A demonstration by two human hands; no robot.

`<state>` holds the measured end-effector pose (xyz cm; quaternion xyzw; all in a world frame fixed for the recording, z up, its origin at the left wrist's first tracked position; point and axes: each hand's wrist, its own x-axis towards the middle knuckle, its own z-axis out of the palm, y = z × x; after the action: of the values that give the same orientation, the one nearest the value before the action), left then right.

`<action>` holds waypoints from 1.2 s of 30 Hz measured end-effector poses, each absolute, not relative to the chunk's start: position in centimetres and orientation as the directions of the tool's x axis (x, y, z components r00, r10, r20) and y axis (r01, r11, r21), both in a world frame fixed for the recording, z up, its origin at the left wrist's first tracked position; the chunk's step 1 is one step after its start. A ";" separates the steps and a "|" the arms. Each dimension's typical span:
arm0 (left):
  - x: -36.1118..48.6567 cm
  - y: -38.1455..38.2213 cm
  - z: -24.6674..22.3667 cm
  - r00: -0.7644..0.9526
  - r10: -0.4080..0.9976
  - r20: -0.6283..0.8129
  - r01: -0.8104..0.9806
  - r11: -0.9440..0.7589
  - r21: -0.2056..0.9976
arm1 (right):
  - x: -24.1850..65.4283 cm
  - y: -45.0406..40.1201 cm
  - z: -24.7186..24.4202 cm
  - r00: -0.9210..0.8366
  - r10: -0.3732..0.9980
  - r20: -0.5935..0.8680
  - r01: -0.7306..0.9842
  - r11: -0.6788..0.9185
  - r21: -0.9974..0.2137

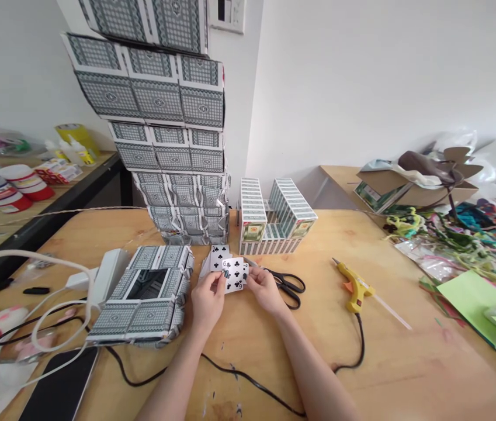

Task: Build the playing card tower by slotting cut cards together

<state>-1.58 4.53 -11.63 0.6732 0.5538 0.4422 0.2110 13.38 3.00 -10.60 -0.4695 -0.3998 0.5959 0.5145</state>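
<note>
Between my two hands is a small set of playing cards [236, 273], a six of clubs in front and a seven showing behind it. My left hand [210, 297] pinches the left edge. The right edge is pinched by my right hand [266, 287]. Just behind them, more playing cards [219, 252] lie face up on the table. Scissors [290, 286] with black handles rest beside my right hand. Left of my left hand lies a flat frame built of card backs [160, 310], with a rectangular opening in its middle.
A tall tower of folded cards [166, 146] rises at the back left. Beside it stands a U-shaped block of card boxes [252, 216]. A yellow glue gun [355, 286] with a cord lies right. Cables, a power strip [110, 275] and a phone [61, 386] occupy the left; craft scraps the far right.
</note>
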 end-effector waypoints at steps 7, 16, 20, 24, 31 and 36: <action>-1.6 4.3 -11.6 0.085 0.946 0.313 0.529 -0.310 0.790 | 13.3 2.8 -11.3 0.108 0.992 0.065 0.074 0.057 -0.996; -0.3 3.3 -10.8 0.159 0.933 0.323 0.483 -0.359 0.799 | 11.5 2.0 -12.0 0.458 0.882 0.115 0.419 -0.100 -0.902; -0.5 3.6 -10.9 0.159 0.920 0.359 0.538 -0.385 0.750 | 12.3 2.2 -11.7 0.308 0.944 0.114 0.197 0.054 -0.979; -0.7 3.8 -11.0 0.181 0.906 0.382 0.581 -0.412 0.702 | 12.8 2.4 -11.7 0.257 0.958 0.125 0.131 0.093 -0.987; -0.4 3.5 -10.8 0.221 0.872 0.437 0.591 -0.476 0.651 | 12.5 2.1 -11.6 0.340 0.928 0.151 0.247 0.067 -0.967; -0.2 3.4 -10.9 0.248 0.840 0.483 0.594 -0.526 0.609 | 12.2 2.0 -11.9 0.408 0.878 0.250 0.432 0.056 -0.900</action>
<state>-0.19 3.40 -10.85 0.7750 0.4624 0.4027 0.1527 12.25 1.96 -11.94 -0.6535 -0.5011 0.2124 0.5260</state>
